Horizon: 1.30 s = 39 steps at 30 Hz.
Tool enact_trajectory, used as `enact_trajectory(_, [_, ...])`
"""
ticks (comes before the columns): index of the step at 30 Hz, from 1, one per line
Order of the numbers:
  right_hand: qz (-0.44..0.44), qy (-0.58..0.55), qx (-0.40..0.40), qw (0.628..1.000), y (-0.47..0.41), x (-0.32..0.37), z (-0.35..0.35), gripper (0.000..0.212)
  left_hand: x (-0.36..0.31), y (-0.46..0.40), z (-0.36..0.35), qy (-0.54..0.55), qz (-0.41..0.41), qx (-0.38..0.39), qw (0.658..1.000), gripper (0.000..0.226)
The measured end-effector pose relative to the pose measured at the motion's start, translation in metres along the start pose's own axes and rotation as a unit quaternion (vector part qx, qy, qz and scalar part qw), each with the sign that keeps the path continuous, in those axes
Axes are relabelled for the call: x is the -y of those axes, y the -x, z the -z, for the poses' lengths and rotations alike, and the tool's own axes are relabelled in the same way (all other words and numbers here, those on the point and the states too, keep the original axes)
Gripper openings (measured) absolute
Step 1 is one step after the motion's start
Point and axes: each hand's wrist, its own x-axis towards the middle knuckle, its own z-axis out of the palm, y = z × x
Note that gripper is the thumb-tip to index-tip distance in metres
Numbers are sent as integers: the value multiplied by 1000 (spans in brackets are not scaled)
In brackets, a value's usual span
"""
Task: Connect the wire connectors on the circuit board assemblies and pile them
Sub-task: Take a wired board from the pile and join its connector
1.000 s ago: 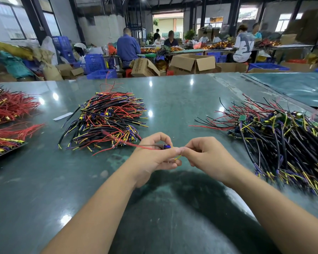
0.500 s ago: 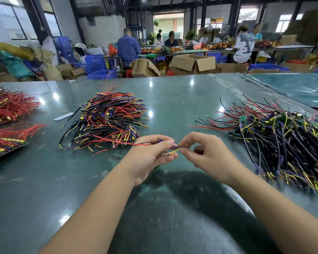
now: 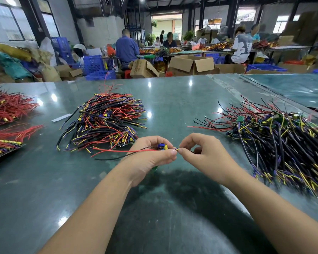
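My left hand [image 3: 151,154] grips a small circuit board assembly [image 3: 162,146] with blue and yellow parts; its red and black wires [image 3: 121,152] trail left over the table. My right hand [image 3: 204,153] pinches the assembly's yellow and purple wire end [image 3: 177,149] right at my left thumb tip. Both hands meet just above the green table [image 3: 173,107]. A heap of wired assemblies [image 3: 106,121] lies ahead on the left. A larger, looser heap of assemblies [image 3: 275,136] spreads out on the right.
Bundles of red wires [image 3: 9,107] lie at the far left, some on a dark tray [image 3: 6,151]. A white paper strip [image 3: 60,117] lies beside the left heap. Beyond the table stand cardboard boxes [image 3: 191,65], blue crates [image 3: 94,65] and seated workers [image 3: 127,48].
Both hands stayed together at the table's centre. The red and black wires swung lower and further left, and the blue and yellow component now shows above my left fingers.
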Motion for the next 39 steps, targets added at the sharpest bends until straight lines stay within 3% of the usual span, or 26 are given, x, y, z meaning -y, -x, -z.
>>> enact_trajectory(7, [-58, -48, 44, 996, -3, -1, 2, 17, 1, -1, -2, -16, -28, -18, 999, 16])
enact_trajectory(14, [-54, 57, 70, 994, -4, 1, 5, 13, 5, 0, -4, -78, -29, 0, 997, 14])
enact_trajectory(19, [-48, 154, 35, 986, -3, 7, 2, 13, 4, 1, -5, -83, -28, -5, 996, 14])
enact_trajectory(22, [-22, 156, -21, 987, -2, 11, -4, 12, 0, 2, -2, -85, -56, -25, 995, 16])
enact_trajectory(26, [-17, 131, -15, 991, -3, 5, 1, 20, -6, 2, 1, -112, -94, -71, 987, 19])
enact_trajectory(31, [-15, 304, 42, 952, -2, -4, 5, 44, -6, -1, 10, -117, -95, -96, 984, 17])
enact_trajectory(34, [3, 397, 44, 917, -2, -5, 1, 47, -4, -1, 11, -144, -75, -96, 982, 16])
enact_trajectory(39, [64, 388, 0, 919, -2, -1, -3, 62, -12, -1, 28, -115, -49, -73, 990, 16])
